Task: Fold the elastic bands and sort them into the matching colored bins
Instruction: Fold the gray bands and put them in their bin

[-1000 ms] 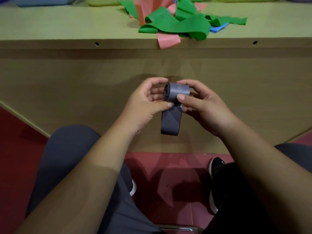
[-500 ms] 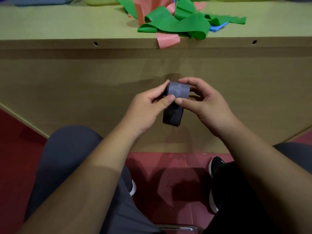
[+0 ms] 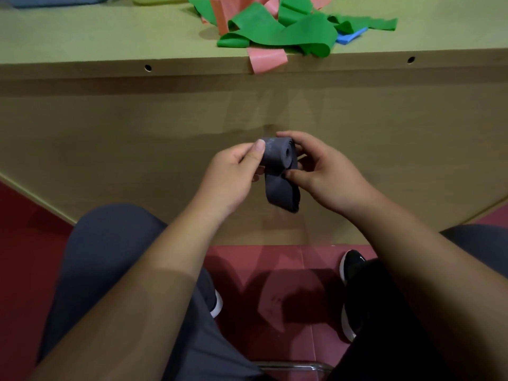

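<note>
left hand (image 3: 233, 171) pinches left end of half-rolled dark grey elastic band (image 3: 277, 156), midair, below near edge of counter (image 3: 110, 37). right hand (image 3: 325, 173) curls round roll's right end, thumb on hanging tail. risks: grip slackens, springy roll unwinds or drops to floor (image 3: 27, 243); far pink band (image 3: 266, 60) overhanging edge may slide off.

Tan wooden table (image 3: 82, 37), red tiled floor (image 3: 275, 259) below, black white-soled shoe (image 3: 353, 264) on it

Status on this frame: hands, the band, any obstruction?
The left hand and right hand both grip the grey band. Part rolled, tail hanging. Nothing blocking; unsorted pile lies on the table.
</note>
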Action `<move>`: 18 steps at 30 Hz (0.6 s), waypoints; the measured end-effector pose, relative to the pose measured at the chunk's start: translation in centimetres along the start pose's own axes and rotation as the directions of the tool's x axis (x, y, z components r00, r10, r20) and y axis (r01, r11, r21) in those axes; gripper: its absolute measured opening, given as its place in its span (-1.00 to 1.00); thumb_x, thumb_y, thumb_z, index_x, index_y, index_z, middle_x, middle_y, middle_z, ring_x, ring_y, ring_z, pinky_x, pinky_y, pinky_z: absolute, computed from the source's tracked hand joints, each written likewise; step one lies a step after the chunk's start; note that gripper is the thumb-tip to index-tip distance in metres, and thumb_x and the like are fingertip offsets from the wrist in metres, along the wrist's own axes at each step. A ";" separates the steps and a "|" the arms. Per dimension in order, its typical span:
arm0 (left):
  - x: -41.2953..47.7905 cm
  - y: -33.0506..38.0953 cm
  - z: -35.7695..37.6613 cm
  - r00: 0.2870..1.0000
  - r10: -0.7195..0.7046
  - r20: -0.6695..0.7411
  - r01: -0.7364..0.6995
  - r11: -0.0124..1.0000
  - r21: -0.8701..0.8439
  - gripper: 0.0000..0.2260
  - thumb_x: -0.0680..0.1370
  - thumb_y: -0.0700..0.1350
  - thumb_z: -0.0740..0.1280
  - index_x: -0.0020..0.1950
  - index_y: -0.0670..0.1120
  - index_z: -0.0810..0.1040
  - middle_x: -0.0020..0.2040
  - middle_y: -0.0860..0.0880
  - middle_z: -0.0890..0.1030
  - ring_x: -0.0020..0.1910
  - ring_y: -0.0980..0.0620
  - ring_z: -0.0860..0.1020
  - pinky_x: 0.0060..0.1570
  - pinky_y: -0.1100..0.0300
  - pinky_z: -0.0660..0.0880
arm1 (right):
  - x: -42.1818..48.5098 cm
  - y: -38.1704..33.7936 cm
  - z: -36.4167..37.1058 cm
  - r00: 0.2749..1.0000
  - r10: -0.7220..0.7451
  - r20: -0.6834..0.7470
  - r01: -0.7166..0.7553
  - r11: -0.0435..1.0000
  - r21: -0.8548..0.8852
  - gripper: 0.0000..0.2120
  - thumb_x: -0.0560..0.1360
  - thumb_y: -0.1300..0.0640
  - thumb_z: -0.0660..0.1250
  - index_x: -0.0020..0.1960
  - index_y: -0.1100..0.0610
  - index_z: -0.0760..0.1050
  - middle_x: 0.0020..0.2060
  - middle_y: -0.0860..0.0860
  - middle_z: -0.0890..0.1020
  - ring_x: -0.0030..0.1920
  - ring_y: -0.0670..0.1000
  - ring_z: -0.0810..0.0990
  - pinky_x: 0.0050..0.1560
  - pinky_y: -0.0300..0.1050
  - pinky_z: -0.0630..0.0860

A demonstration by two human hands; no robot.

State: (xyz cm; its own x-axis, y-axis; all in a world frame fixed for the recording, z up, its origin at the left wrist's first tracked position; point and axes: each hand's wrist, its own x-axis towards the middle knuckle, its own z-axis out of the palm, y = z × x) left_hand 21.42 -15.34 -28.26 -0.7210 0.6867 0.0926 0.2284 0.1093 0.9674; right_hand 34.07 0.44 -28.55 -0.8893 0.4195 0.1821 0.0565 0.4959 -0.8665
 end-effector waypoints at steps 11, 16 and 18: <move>0.2 -0.4 1.0 0.997 -0.072 -0.026 0.064 0.970 -0.235 -0.73 0.77 -0.12 0.22 0.23 -0.14 0.71 0.13 -0.10 0.76 0.20 -0.06 0.71 0.31 -0.07 0.61 | -0.2 -0.1 0.5 1.000 -0.014 -0.021 0.013 0.999 -0.053 -0.37 0.55 0.33 0.43 0.54 -0.08 0.46 0.08 -0.30 0.59 -0.03 -0.20 0.64 0.09 -0.33 0.52; 0.3 -0.4 0.8 0.993 -0.097 -0.066 0.084 0.980 -0.182 -0.75 0.74 -0.11 0.27 0.32 -0.11 0.67 0.17 -0.07 0.74 0.18 0.02 0.71 0.27 -0.03 0.64 | 0.0 0.0 0.6 0.999 -0.029 -0.043 0.023 0.992 -0.124 -0.39 0.55 0.29 0.46 0.54 -0.06 0.49 0.13 -0.17 0.59 0.01 -0.27 0.60 0.10 -0.39 0.47; 0.0 -0.2 0.8 0.997 -0.068 -0.031 0.063 0.988 -0.142 -0.79 0.70 -0.01 0.33 0.23 -0.03 0.71 0.10 0.01 0.77 0.16 0.06 0.71 0.28 -0.05 0.62 | 0.0 0.1 0.6 0.998 -0.044 -0.048 0.037 0.991 -0.126 -0.40 0.54 0.28 0.47 0.53 -0.06 0.50 0.16 -0.10 0.63 0.05 -0.23 0.62 0.15 -0.32 0.51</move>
State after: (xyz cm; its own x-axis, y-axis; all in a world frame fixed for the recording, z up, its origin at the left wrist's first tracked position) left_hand 21.88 -14.76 -28.65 -0.7545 0.6555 0.0339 0.0872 0.0490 0.9950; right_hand 33.77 0.08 -28.91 -0.8679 0.4337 0.2422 0.0798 0.6029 -0.7938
